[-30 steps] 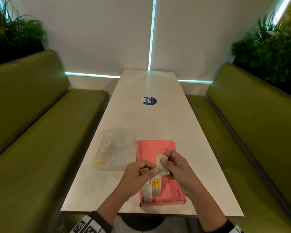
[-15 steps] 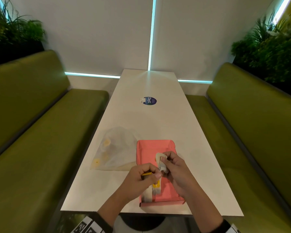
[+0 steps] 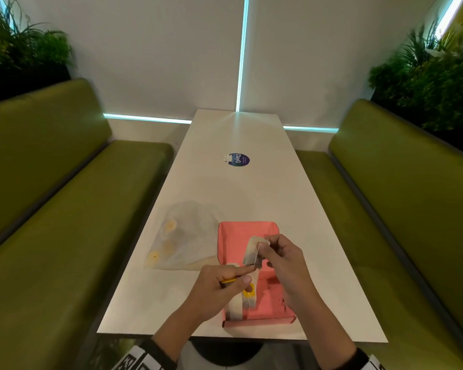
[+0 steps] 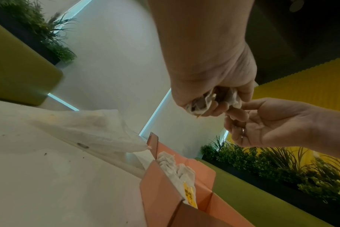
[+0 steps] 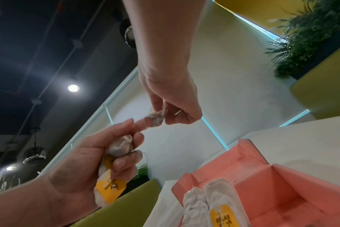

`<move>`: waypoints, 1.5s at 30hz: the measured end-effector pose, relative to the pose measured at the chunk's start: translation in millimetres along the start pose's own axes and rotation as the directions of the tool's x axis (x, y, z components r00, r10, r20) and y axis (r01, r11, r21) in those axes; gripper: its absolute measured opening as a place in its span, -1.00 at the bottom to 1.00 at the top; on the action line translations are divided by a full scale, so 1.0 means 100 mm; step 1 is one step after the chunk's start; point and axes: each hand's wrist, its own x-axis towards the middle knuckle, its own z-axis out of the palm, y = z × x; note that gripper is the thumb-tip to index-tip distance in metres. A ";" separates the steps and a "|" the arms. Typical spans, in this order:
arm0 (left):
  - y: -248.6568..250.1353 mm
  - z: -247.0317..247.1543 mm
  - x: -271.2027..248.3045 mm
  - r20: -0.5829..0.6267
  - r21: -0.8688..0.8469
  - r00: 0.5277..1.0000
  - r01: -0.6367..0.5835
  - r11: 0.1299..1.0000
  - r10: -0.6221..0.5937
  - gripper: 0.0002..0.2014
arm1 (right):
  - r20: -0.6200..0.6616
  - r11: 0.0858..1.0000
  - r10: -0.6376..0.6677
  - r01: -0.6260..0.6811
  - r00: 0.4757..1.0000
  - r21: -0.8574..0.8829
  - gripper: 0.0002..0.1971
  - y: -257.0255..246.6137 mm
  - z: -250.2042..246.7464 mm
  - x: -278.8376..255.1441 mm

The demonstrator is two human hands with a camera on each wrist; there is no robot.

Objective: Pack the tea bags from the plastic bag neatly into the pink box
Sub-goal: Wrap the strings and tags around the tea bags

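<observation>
The open pink box (image 3: 265, 297) lies at the table's near edge, with two tea bags (image 3: 242, 303) along its left side, one showing a yellow tag. Just above the box my right hand (image 3: 271, 248) pinches a single tea bag (image 3: 252, 253) by its top; it is also in the right wrist view (image 5: 155, 119). My left hand (image 3: 222, 285) grips a crumpled bunch of tea bags (image 5: 119, 148) and a yellow tag (image 5: 111, 188), its forefinger stretched out to the pinched bag. The clear plastic bag (image 3: 187, 236) lies left of the box with more tea bags inside.
The long white table (image 3: 235, 193) carries a round blue sticker (image 3: 238, 159) farther back. Green benches (image 3: 64, 209) run along both sides, with plants behind them. The box's right half (image 5: 272, 188) holds nothing.
My right hand has drawn the single tea bag slightly up and away over the box, apart from the left hand's bunch. The left forefinger has stretched out towards it.
</observation>
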 end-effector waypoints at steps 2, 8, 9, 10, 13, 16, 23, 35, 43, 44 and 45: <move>-0.01 -0.01 -0.01 -0.048 -0.070 0.999 0.009 0.998 -0.012 -0.79 | 0.015 1.000 -0.013 0.012 1.000 0.014 -0.95 -0.03 -0.02 0.00; -0.04 -0.04 -0.02 -0.203 -0.114 0.979 0.015 0.993 -0.038 -0.71 | -0.025 1.000 -0.012 0.013 1.000 0.017 -0.88 -0.10 -0.07 0.03; -0.05 -0.04 -0.01 -0.237 -0.100 0.971 0.002 0.995 -0.026 -0.71 | -0.033 1.000 -0.015 0.015 0.999 -0.001 -0.87 -0.10 -0.08 0.03; -0.05 -0.04 0.01 -0.270 -0.074 0.963 -0.012 0.997 -0.008 -0.73 | -0.039 0.999 -0.025 0.024 0.999 -0.026 -0.87 -0.11 -0.08 0.02; 0.00 -0.01 0.06 -0.324 0.045 0.943 -0.058 0.997 0.070 -0.82 | -0.045 0.984 -0.094 0.085 0.995 -0.157 -0.85 -0.10 -0.05 -0.01; 0.06 0.03 0.10 -0.275 0.093 0.956 -0.082 0.992 0.105 -0.84 | 0.020 0.975 -0.113 0.115 0.993 -0.188 -0.96 -0.12 0.03 -0.10; -0.02 0.02 0.10 -0.291 0.125 0.946 -0.108 0.986 0.140 -0.84 | 0.135 0.993 -0.054 0.068 0.989 -0.100 -0.82 -0.18 0.09 -0.22; -0.09 0.00 0.09 -0.160 0.115 0.986 -0.023 0.993 0.041 -0.89 | 0.195 0.988 0.028 0.003 0.980 -0.156 -0.94 0.03 -0.10 -0.10; -0.29 -0.08 0.03 -0.166 0.405 0.942 0.333 0.851 -0.290 -0.57 | 0.121 0.789 0.156 -0.050 0.980 -0.612 -0.82 0.47 -0.29 0.07; -0.30 -0.08 0.02 -0.152 0.438 0.933 0.360 0.824 -0.326 -0.48 | 0.137 0.753 0.180 -0.047 0.974 -0.657 -0.84 0.52 -0.30 0.07; -0.31 -0.08 0.01 -0.136 0.461 0.924 0.379 0.802 -0.358 -0.41 | 0.155 0.735 0.207 -0.049 0.966 -0.676 -0.84 0.56 -0.29 0.08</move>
